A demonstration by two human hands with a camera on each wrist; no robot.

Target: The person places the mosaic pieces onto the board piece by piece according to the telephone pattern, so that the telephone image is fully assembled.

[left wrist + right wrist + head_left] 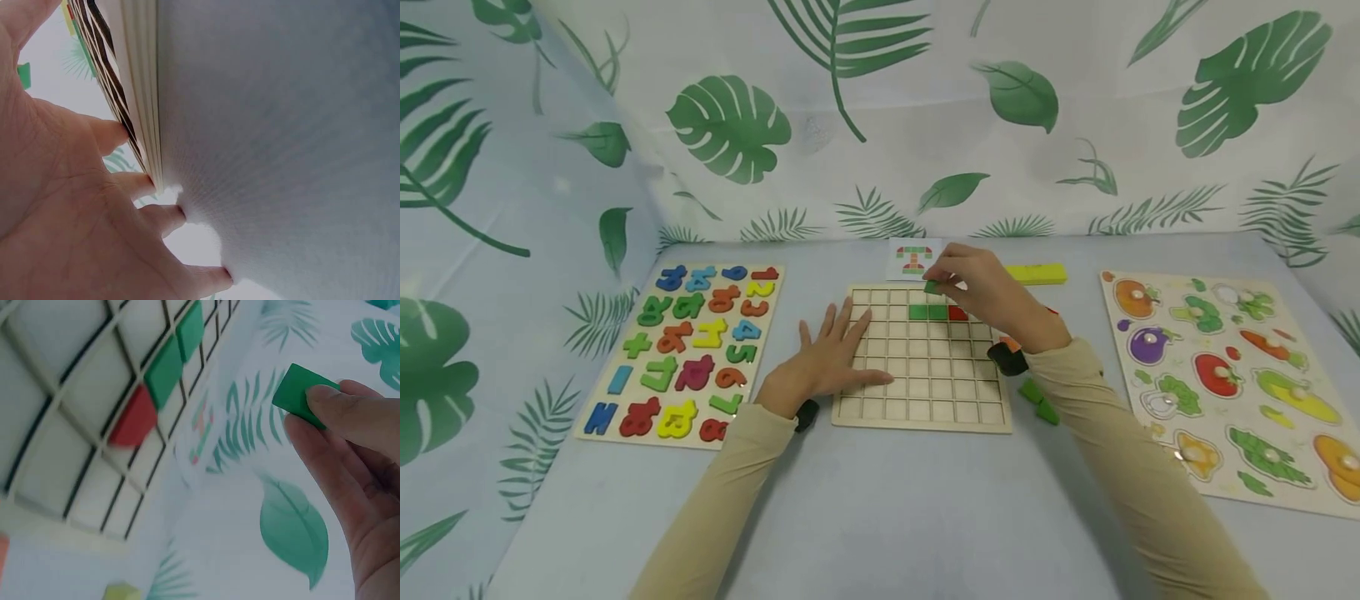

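Observation:
My right hand (988,287) pinches a small green block (297,394) between thumb and fingers, above the far edge of a wooden grid board (921,414). Two green squares (928,312) and a red piece (957,313) sit side by side in a row of cells near that edge. In the right wrist view, the red piece (134,419) shows a cut corner. With fingers spread, my left hand (820,367) rests at the board's left side, the thumb over the cells and other fingertips along the edge and tabletop.
Behind the board lies a card (913,258) with a red, green and orange pattern, beside a yellow bar (1037,273). Green triangular pieces (1037,400) and an orange piece (1009,343) lie right of it. A number puzzle (688,350) stands left, a vegetable puzzle (1210,408) right.

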